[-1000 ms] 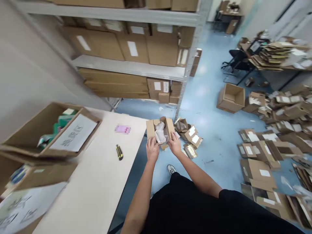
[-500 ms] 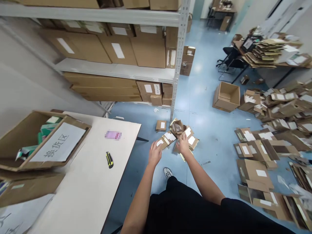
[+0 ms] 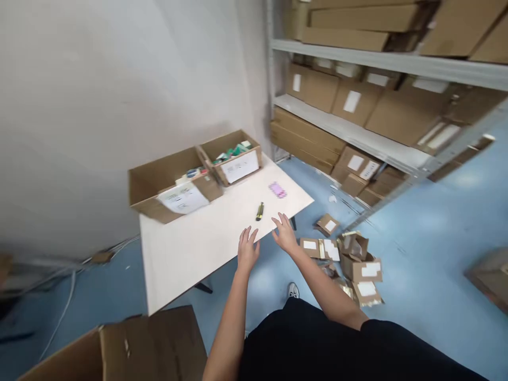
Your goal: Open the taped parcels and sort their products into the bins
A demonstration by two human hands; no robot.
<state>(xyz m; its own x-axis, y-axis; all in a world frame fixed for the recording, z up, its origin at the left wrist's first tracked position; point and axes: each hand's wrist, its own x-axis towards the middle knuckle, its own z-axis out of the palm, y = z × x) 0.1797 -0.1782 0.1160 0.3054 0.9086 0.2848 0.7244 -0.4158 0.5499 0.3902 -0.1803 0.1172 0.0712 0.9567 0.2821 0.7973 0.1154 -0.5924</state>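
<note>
My left hand [image 3: 247,251] hovers at the near edge of a white table [image 3: 186,264], its fingers spread and nothing in them. To its right, my right hand [image 3: 284,233] is also open, fingers apart, by the same edge. A yellow-and-black utility knife [image 3: 260,211] lies on the tabletop just beyond both hands, touched by neither. Farther back on the table is a pink pixelated item [image 3: 278,190], too blurred to name.
Two open cardboard boxes, one with green packets [image 3: 239,168] and one larger [image 3: 151,207], stand at the table's back. A metal shelf [image 3: 392,152] holds cartons. Small boxes [image 3: 363,272] lie on the floor at right; a big carton [image 3: 159,344] sits at lower left.
My view has swung left, bringing the table to the middle. My hands, earlier seen over the small floor boxes, now appear at the table edge, still empty.
</note>
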